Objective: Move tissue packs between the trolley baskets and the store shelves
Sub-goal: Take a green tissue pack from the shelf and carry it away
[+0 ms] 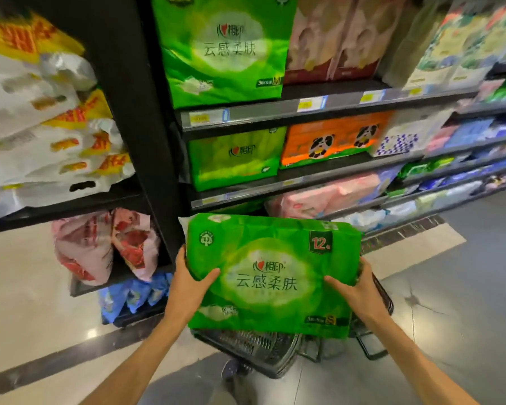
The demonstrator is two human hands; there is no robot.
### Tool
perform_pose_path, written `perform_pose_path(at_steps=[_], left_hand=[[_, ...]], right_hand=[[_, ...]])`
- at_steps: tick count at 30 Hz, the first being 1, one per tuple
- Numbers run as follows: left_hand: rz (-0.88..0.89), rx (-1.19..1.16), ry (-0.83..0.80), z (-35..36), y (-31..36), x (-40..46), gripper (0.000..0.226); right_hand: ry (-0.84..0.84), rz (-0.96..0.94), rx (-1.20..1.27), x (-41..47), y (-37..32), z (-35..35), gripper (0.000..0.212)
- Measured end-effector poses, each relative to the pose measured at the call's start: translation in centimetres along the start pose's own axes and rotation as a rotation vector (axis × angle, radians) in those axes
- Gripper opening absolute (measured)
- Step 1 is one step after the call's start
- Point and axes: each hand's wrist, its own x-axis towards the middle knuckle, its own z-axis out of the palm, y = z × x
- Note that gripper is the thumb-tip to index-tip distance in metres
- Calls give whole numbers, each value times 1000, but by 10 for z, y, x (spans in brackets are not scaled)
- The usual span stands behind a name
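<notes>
We held the green tissue pack [270, 276] between both hands, above the trolley basket [254, 350] and below the store shelves [319, 105]. Our left hand [189, 283] gripped its left edge, thumb on the front. Our right hand [352, 290] gripped the right edge likewise.

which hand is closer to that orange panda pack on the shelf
Right. The right hand grips the green tissue pack almost directly below the orange panda pack; the left hand holds its far-left edge.

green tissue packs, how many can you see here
3. One green pack is held by the left hand and right hand above the trolley basket. One sits on the top shelf, one on the shelf below. More may hide behind.
</notes>
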Motion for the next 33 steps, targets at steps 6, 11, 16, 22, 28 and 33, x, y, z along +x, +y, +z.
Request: perform_pose_path(at_steps=[6, 11, 16, 22, 28, 33], left_hand=[[-119, -4, 53, 15, -23, 69, 112], [-201, -20, 84, 38, -48, 114, 112], [-220, -37, 166, 71, -88, 157, 114], [-195, -87, 286, 119, -141, 188, 117], [-174, -83, 361, 156, -189, 200, 103], [-69, -36, 405, 165, -212, 207, 101]], right_hand=[[-166, 74, 22, 109, 6, 24, 108], [-280, 50, -66, 182, 22, 44, 65], [-365, 29, -76, 261, 55, 72, 55], [-444, -29, -32, 343, 112, 97, 85], [-450, -90, -9, 385, 153, 115, 78], [-378, -171, -61, 395, 170, 123, 64]])
